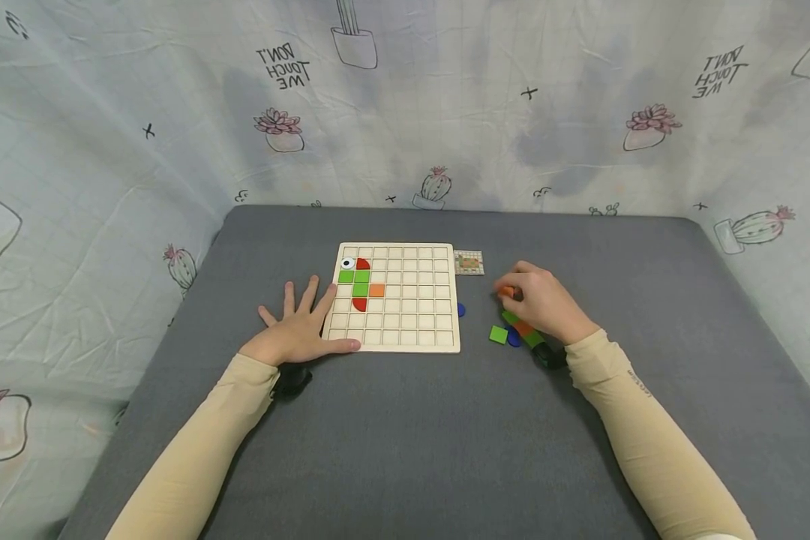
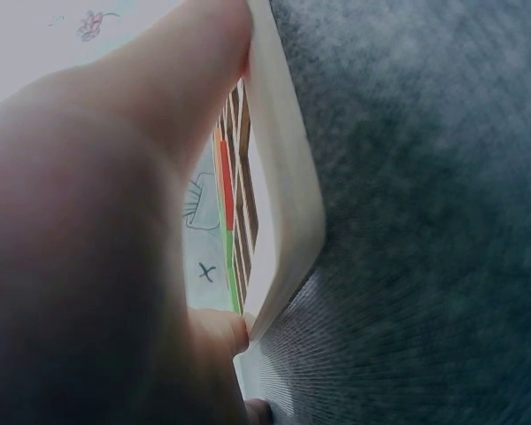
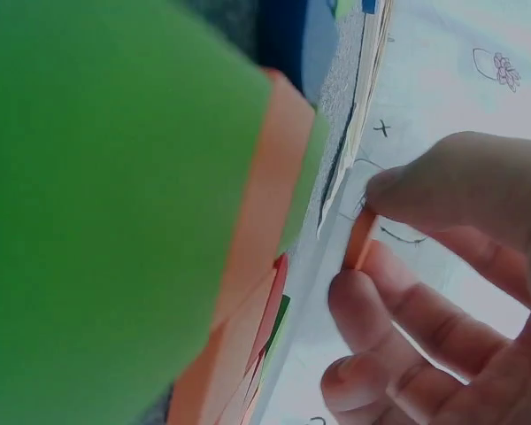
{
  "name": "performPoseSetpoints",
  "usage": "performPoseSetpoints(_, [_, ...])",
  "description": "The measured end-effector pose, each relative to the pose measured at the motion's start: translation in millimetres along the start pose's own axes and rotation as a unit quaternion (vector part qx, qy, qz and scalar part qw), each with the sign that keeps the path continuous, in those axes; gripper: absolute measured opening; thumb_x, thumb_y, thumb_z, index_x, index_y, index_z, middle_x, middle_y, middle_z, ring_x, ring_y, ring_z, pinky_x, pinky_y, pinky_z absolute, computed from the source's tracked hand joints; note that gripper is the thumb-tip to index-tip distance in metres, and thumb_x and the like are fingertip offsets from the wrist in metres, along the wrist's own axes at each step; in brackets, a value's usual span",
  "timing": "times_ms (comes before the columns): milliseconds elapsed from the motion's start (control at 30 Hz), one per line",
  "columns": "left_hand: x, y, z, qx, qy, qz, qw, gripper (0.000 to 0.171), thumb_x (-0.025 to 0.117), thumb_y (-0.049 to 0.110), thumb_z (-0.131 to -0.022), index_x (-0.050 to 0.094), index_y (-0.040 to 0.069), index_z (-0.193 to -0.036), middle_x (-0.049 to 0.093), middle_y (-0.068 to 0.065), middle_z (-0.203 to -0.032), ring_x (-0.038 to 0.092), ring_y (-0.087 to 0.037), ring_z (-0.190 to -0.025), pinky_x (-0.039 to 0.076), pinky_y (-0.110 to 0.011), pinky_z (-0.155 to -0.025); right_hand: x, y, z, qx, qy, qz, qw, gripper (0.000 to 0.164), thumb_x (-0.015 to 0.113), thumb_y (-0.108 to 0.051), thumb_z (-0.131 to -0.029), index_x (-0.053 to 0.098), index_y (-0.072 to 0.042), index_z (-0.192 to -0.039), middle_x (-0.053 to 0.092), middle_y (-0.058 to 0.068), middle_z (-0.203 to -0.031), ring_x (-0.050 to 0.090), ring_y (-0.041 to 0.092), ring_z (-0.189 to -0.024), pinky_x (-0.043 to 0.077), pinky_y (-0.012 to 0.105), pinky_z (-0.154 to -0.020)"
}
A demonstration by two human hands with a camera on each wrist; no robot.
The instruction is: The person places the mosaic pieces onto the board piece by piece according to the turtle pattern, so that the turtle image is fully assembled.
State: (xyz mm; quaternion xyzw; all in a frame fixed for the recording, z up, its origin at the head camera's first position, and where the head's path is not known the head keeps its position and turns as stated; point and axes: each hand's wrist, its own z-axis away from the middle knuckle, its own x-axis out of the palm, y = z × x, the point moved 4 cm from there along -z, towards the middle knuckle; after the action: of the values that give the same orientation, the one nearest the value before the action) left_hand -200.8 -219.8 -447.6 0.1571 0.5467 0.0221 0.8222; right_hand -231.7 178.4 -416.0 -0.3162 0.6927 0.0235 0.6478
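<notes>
My left hand (image 1: 297,334) lies with fingers spread at the near left corner of a pale wooden grid board (image 1: 418,322), thumb along its front edge. On the board's left side sit a white eye tile (image 1: 347,263), two red rounded tiles (image 1: 360,304), several green square tiles (image 1: 361,289) and an orange square tile (image 1: 376,290). To the right of the board, my right hand (image 1: 543,296) pinches another orange tile (image 3: 360,239) between thumb and fingers, just above a pile of loose tiles. Green tiles (image 3: 106,212) loom large in the right wrist view.
A small printed pattern card (image 1: 469,262) lies against the board's far right edge. A blue tile (image 1: 462,309) peeks out beside that edge. One green tile (image 1: 498,334) and a blue tile (image 1: 514,337) lie near the pile. Patterned cloth (image 1: 405,112) hangs behind the grey table (image 1: 405,450).
</notes>
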Motion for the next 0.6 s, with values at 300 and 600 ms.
performPoseSetpoints(300, [-0.8, 0.5, 0.8, 0.003, 0.003, -0.001, 1.0000, 0.125, 0.059, 0.086, -0.083, -0.002, 0.020, -0.170, -0.015, -0.020, -0.174, -0.022, -0.059, -0.153, -0.010, -0.093, -0.099, -1.6, -10.3, 0.6, -0.018, 0.014, -0.039, 0.999, 0.018, 0.073, -0.005, -0.095, 0.080, -0.005, -0.112, 0.064, 0.011, -0.112, 0.062, 0.025, -0.091, 0.053, 0.042, -0.076])
performPoseSetpoints(600, [1.3, -0.8, 0.1, 0.002, 0.001, -0.005, 1.0000, 0.125, 0.058, 0.088, -0.082, -0.003, 0.022, -0.170, -0.016, -0.018, -0.174, -0.023, -0.057, -0.153, -0.010, -0.093, -0.099, -0.1, -33.8, -3.6, -0.075, 0.035, -0.064, 0.995, 0.012, 0.072, -0.006, -0.097, 0.078, -0.006, -0.107, 0.065, 0.006, -0.109, 0.059, 0.021, -0.087, 0.050, 0.038, -0.073])
